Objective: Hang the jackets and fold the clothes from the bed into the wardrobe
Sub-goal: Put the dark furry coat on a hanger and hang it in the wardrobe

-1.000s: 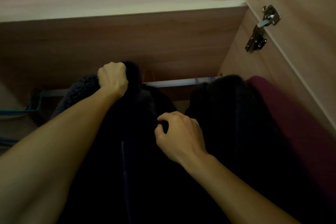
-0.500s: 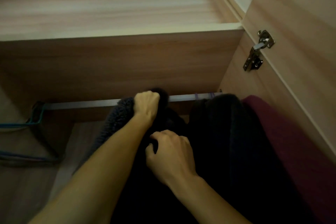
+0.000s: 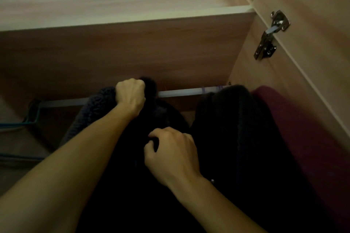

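The dark, thick, fleecy jacket (image 3: 132, 176) hangs in the middle of the wooden wardrobe, its top up at the silver metal hanging rail (image 3: 189, 91). Its grey, nubbly shoulder slopes away toward eight o'clock. It looks soft and bulky, probably weighty for a garment, with no stiffness of its own. I judge it will sag and slide off a hanger if taken by the body cloth alone. The best hold seems to be at the collar or the hanger's neck, where the weight gathers, with a second hold on the front edge to steady it.

The left hand (image 3: 130, 94) is raised toward twelve o'clock, its arm stretched long from the seven o'clock corner. It is a tight fist clenched on the top of the jacket, just beside the rail. Whether a hanger hook is inside that fist cannot be told.

The right hand (image 3: 172, 155) sits lower, at about five o'clock of the left one, wrist bent and knuckles up. Its thumb and curled fingers pinch the jacket's dark front cloth.

At three o'clock of the jacket hangs another dark knitted garment (image 3: 227, 119). Beyond it a maroon one (image 3: 284, 128) lies against the wardrobe side panel, under a metal door hinge (image 3: 269, 38). Blue-green wire hangers (image 3: 32, 111) hang at nine o'clock.
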### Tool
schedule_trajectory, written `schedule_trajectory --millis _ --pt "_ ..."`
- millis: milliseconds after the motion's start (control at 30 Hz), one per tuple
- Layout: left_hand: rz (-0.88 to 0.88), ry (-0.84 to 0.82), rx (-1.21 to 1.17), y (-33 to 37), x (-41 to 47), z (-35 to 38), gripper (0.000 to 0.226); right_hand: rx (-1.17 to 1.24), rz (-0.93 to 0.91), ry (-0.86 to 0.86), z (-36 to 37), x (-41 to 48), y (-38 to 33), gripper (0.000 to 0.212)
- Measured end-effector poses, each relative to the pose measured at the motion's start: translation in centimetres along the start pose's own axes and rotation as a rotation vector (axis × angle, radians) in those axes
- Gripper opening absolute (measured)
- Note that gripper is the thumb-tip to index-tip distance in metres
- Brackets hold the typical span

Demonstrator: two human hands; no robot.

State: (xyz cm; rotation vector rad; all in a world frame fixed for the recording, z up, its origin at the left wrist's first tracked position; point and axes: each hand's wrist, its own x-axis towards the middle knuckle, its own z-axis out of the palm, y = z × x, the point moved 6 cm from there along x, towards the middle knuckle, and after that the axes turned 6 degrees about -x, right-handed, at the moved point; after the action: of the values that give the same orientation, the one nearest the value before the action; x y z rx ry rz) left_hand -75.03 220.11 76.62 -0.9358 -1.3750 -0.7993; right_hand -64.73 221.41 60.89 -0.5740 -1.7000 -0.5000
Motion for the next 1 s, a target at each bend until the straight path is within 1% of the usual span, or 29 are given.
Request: schedule_trajectory --millis 133,267,333,400,433,500,533,600,700,767,833,867,933,967,1000 --pt "0.028 -0.074 0.000 2.2 -0.7 1.9 0.021 -0.003 0.006 -0.020 -0.5 -0.2 0.2 0.033" --pt "0.049 -0.093 -0.014 2.6 -1.3 2.9 0.036 -0.024 0.025 -0.024 -0.8 -0.3 1.1 0.033" --pt "0.048 -0.096 -0.025 2.5 -1.9 2.9 0.035 -0.032 0.046 -0.027 -0.9 -0.4 1.4 0.033" --pt "0.040 -0.100 -0.041 2.4 -2.7 3.1 0.029 -0.037 0.066 -0.039 -0.9 -0.5 1.5 0.033" --pt "0.035 -0.099 -0.051 2.4 -3.0 3.1 0.029 -0.041 0.077 -0.042 -0.9 -0.6 1.5 0.033" --pt "0.019 -0.126 -0.065 2.4 -3.6 3.2 0.036 -0.056 0.099 -0.055 -0.9 -0.7 1.3 0.034" --pt "0.019 -0.152 -0.079 2.6 -3.6 3.0 0.039 -0.061 0.108 -0.069 -0.9 -0.9 1.2 0.034" --pt "0.026 -0.258 -0.141 2.9 -3.2 2.7 0.039 -0.065 0.117 -0.107 -0.8 -1.0 0.8 0.036" --pt "0.018 -0.501 -0.230 2.4 -2.4 1.5 0.045 -0.055 0.119 -0.126 -1.4 -1.1 0.1 0.037" --pt "0.006 -0.562 -0.245 1.2 -2.8 0.0 0.047 -0.043 0.119 -0.125 -2.1 -1.2 -0.5 0.040" --pt "-0.026 -0.579 -0.297 -0.5 -3.6 -1.1 0.051 -0.026 0.122 -0.114 -3.0 -1.2 -1.1 0.040" --pt "-0.057 -0.600 -0.409 -1.3 -4.3 -1.6 0.052 -0.016 0.124 -0.093 -3.5 -1.2 -1.5 0.038" --pt "-0.170 -0.668 -0.767 -2.9 -6.0 -1.4 0.044 0.015 0.152 -0.043 -4.5 -1.1 -2.5 0.035" --pt "-0.221 -0.655 -0.947 -3.8 -6.8 -1.0 0.039 0.027 0.169 -0.018 -5.0 -1.1 -3.1 0.034" --pt "-0.253 -0.610 -1.057 -4.7 -7.4 -0.8 0.036 0.028 0.180 0.008 -5.4 -1.2 -3.9 0.032"
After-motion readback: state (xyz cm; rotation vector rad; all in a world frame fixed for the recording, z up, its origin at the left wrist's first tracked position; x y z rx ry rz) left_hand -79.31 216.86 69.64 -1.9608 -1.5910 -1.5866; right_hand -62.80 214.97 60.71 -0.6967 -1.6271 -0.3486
